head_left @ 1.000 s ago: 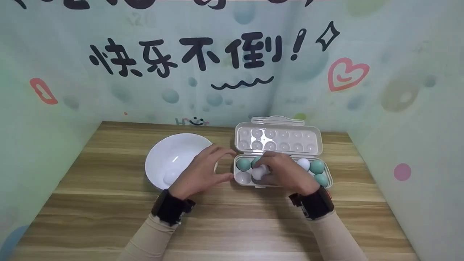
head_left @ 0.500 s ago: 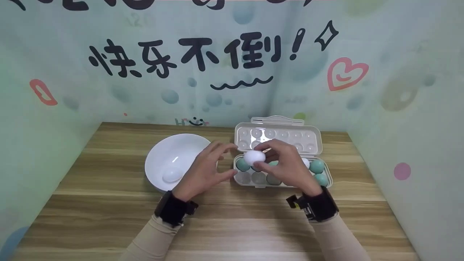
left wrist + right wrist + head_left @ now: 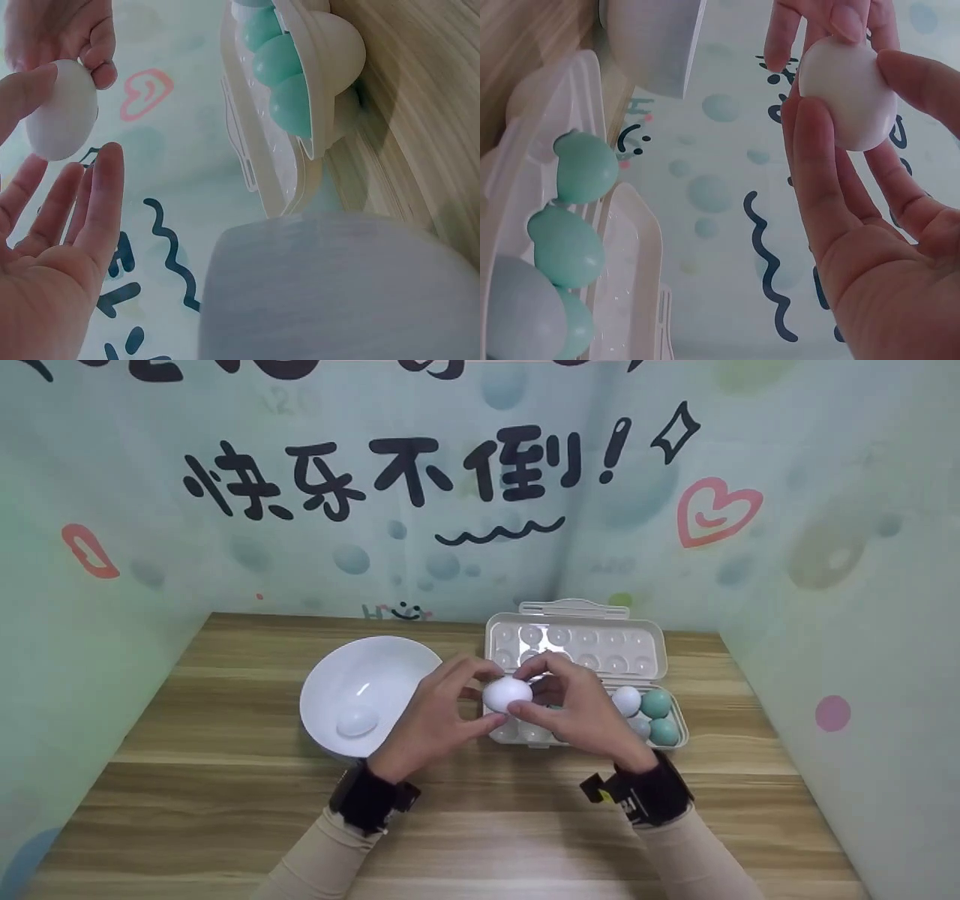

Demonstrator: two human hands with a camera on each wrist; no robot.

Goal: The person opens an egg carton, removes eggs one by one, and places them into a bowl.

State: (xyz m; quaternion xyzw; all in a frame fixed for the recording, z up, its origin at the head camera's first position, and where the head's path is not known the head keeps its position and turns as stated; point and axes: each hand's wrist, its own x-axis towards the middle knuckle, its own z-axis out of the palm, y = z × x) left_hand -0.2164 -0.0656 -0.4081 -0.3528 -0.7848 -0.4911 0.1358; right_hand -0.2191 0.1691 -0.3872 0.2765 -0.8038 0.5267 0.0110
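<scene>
A white egg (image 3: 507,694) is held level between both hands, in front of the carton (image 3: 679,720). My right hand (image 3: 589,709) pinches its right end with thumb and fingers. Around the left end are the thumb and fingertips of my left hand (image 3: 442,712); in the left wrist view the left thumb lies on the egg (image 3: 64,112), with the other fingers spread below. In the right wrist view the egg (image 3: 847,94) looks whole. Behind the hands, the carton holds green eggs (image 3: 656,703) and a white egg (image 3: 627,701), partly hidden.
A white bowl (image 3: 326,679) stands left of the carton, behind the left hand, with a clear or pale rounded shape (image 3: 356,721) inside. The carton's lid (image 3: 660,649) stands open toward the printed backdrop (image 3: 300,570). Both items sit on a wooden table (image 3: 480,825).
My right hand has lifted the white egg from the carton and moved it left. My left hand has shifted slightly right, and its fingertips now meet the egg.
</scene>
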